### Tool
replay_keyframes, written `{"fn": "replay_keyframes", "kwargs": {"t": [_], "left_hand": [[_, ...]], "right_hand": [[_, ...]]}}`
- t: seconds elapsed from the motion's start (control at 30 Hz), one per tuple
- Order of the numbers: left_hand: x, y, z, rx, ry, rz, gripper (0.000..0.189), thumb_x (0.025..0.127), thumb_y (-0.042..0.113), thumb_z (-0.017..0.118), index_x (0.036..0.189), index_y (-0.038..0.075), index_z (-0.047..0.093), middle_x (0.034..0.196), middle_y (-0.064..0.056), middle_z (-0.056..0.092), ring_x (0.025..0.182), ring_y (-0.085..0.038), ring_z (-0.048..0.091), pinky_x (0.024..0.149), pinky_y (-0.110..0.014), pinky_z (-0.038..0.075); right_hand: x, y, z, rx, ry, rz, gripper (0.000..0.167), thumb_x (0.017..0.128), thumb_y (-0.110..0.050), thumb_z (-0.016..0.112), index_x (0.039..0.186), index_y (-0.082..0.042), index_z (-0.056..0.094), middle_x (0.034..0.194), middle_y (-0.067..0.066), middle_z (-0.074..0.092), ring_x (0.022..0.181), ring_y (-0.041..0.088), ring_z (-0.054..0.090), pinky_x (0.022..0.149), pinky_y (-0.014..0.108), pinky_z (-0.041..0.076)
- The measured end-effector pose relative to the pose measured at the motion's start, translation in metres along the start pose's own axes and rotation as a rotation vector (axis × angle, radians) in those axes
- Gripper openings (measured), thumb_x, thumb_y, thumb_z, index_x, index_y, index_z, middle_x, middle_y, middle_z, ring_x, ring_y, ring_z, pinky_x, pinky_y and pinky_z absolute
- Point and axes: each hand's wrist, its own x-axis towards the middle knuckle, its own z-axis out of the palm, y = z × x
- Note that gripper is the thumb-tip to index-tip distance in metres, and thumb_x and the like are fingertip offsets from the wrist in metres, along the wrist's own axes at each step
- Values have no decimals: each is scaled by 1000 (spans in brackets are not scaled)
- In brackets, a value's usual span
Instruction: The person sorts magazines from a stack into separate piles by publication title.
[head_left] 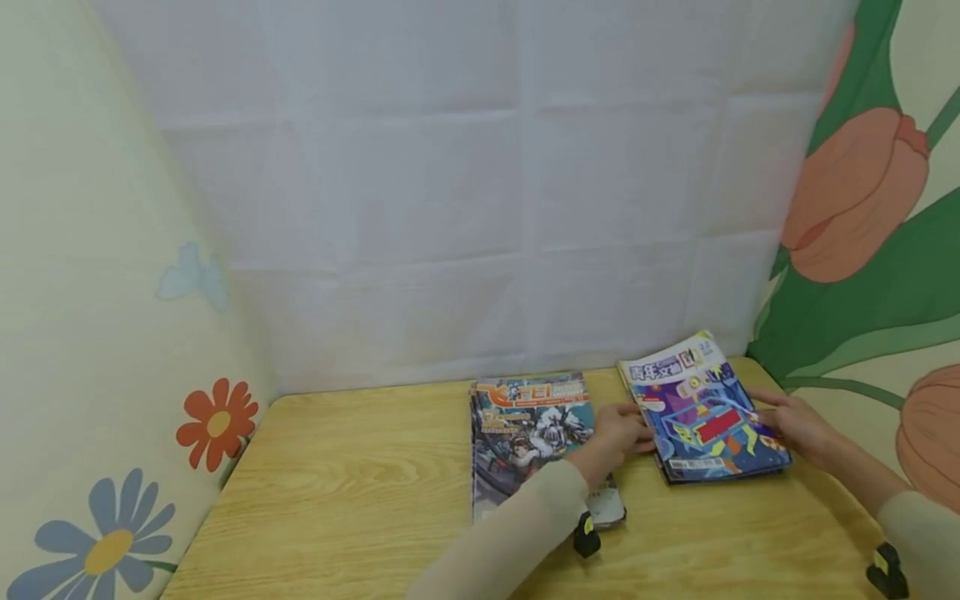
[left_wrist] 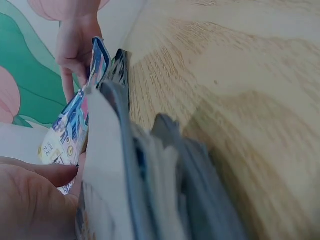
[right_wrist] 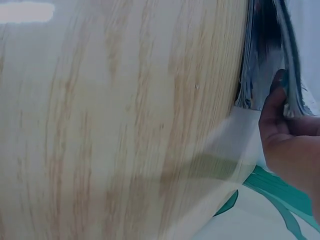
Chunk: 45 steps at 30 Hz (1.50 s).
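A magazine (head_left: pixel 705 417) with a purple and blue cover is held at both sides, tilted, its right part raised off the magazine below it. My right hand (head_left: pixel 791 425) grips its right edge; in the right wrist view the fingers (right_wrist: pixel 272 112) curl round the raised pages. At its left edge, my left hand (head_left: pixel 618 433) pinches it between thumb (left_wrist: pixel 52 174) and fingers. Another magazine (right_wrist: pixel 246 75) lies on the table underneath. Below my left forearm is a stack of magazines (head_left: pixel 517 458), topped by a dark illustrated cover, its page edges large in the left wrist view.
The wood-grain table (head_left: pixel 337 475) stretches out to the left of the stack. A white cloth (head_left: pixel 420 208) hangs behind it. Flower-printed panels stand on the left (head_left: pixel 90 350) and right (head_left: pixel 862 333) sides, the right one close to my right arm.
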Motion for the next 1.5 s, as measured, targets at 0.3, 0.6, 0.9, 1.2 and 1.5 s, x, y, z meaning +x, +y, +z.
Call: {"fn": "replay_keyframes", "kwargs": {"t": [0.3, 0.6, 0.9, 1.2, 1.5], "left_hand": [[-11, 6, 7, 48, 56, -29, 49, 79, -23, 51, 123, -7, 65, 83, -16, 67, 69, -26, 66, 69, -38, 61], [-18, 20, -1, 160, 35, 38, 44, 88, -13, 55, 130, -3, 63, 97, -9, 64, 72, -24, 63, 74, -43, 60], [-42, 42, -21, 220, -70, 235, 29, 98, 0, 61, 126, 6, 67, 98, -7, 67, 91, -38, 68, 75, -46, 59], [-72, 50, -66, 337, -146, 371, 30, 97, -2, 58, 123, 10, 69, 95, 2, 69, 79, -17, 69, 75, -45, 59], [-101, 56, -106, 397, -123, 405, 26, 100, 4, 58, 120, 15, 70, 101, -2, 70, 87, -25, 70, 66, -36, 55]], "right_hand": [[-1, 4, 0, -123, -46, -27, 54, 106, -6, 41, 148, 22, 21, 117, 28, 65, 93, 25, 67, 76, 37, 58], [-5, -12, 3, -517, 83, -225, 50, 102, -5, 52, 138, 26, 35, 120, 43, 56, 103, 49, 63, 78, 48, 58], [-17, -39, 28, -580, 86, -375, 48, 100, 2, 52, 141, 22, 37, 123, 43, 53, 108, 59, 56, 78, 56, 56], [-34, -60, 71, -539, -48, -452, 59, 101, 1, 55, 151, 14, 26, 126, 35, 57, 107, 47, 63, 74, 42, 57], [-38, -72, 109, -455, -167, -463, 58, 102, -2, 58, 154, 3, 34, 127, 29, 58, 108, 44, 63, 66, 40, 59]]}}
